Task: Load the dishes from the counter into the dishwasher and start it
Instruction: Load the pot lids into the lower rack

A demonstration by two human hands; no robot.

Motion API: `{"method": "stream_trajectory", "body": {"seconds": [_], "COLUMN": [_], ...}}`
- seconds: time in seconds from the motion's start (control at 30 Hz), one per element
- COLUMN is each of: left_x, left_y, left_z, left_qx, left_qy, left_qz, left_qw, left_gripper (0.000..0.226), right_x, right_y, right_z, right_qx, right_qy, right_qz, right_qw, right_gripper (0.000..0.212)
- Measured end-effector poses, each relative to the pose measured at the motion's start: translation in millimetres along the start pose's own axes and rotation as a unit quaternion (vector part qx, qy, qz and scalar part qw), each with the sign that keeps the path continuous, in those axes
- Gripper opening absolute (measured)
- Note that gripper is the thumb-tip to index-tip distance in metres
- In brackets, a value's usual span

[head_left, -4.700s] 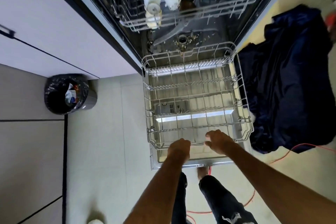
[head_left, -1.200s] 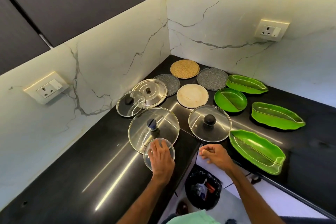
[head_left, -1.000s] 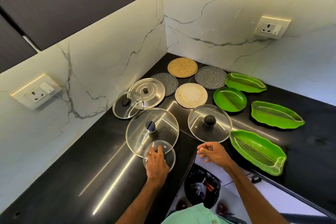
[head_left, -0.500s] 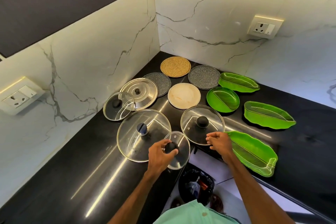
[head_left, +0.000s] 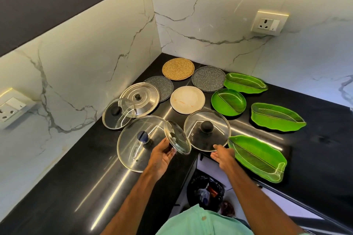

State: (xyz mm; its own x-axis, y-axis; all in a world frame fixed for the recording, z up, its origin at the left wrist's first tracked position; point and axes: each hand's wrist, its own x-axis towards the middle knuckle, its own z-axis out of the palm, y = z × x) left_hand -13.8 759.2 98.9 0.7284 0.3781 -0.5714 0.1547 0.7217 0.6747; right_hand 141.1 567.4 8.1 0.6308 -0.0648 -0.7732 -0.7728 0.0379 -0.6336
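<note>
My left hand (head_left: 162, 155) holds a small glass lid (head_left: 177, 137) tilted up on edge above the black counter (head_left: 76, 183). My right hand (head_left: 221, 156) is open, its fingertips at the near rim of a glass lid with a black knob (head_left: 207, 129). A large glass lid with a blue knob (head_left: 133, 149) lies flat under the left hand. Further back lie another small glass lid (head_left: 118, 113), a steel lid (head_left: 139, 99), a cream plate (head_left: 187, 99), two grey speckled plates (head_left: 208, 81), a tan woven plate (head_left: 178, 68), a round green dish (head_left: 228, 102) and three green leaf-shaped trays (head_left: 257, 156).
The counter forms an inner corner against marble walls, with a socket on the right wall (head_left: 269, 23) and another on the left (head_left: 11, 105). Below the counter's inner edge stands a black-lined bin (head_left: 205, 192) on the floor. The dishwasher is out of view.
Earlier I was at the dishwasher's pulled-out lower rack. My left hand has since lifted the small glass lid off the counter and tipped it upright; my right hand has opened at the black-knob lid's rim.
</note>
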Motion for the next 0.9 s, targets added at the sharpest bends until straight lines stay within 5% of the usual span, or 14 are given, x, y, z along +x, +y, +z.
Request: {"method": "stream_trajectory", "body": {"seconds": [0.37, 0.57, 0.73, 0.9], "left_x": [-7.9, -7.0, -17.7, -18.7], "left_y": [5.3, 2.2, 8.1, 18.3], "left_z": [13.7, 8.2, 13.7, 14.0], "left_qx": [-0.124, -0.116, -0.145, -0.202], "left_qy": [0.008, -0.022, -0.033, -0.077], "left_qz": [-0.035, -0.021, -0.065, -0.115], "left_qw": [0.992, 0.993, 0.987, 0.969], "left_gripper": [0.026, 0.034, 0.085, 0.090], "right_x": [-4.8, -17.8, -35.2, -51.0], "right_y": [0.4, 0.9, -10.5, -33.5], "right_z": [7.6, 16.7, 21.6, 22.2], "right_qx": [0.080, 0.103, 0.148, 0.141], "right_qy": [-0.048, -0.089, -0.158, -0.145], "right_qz": [0.072, -0.022, -0.067, -0.163], "right_qw": [0.993, 0.991, 0.974, 0.966], "right_gripper": [0.017, 0.010, 0.012, 0.040]}}
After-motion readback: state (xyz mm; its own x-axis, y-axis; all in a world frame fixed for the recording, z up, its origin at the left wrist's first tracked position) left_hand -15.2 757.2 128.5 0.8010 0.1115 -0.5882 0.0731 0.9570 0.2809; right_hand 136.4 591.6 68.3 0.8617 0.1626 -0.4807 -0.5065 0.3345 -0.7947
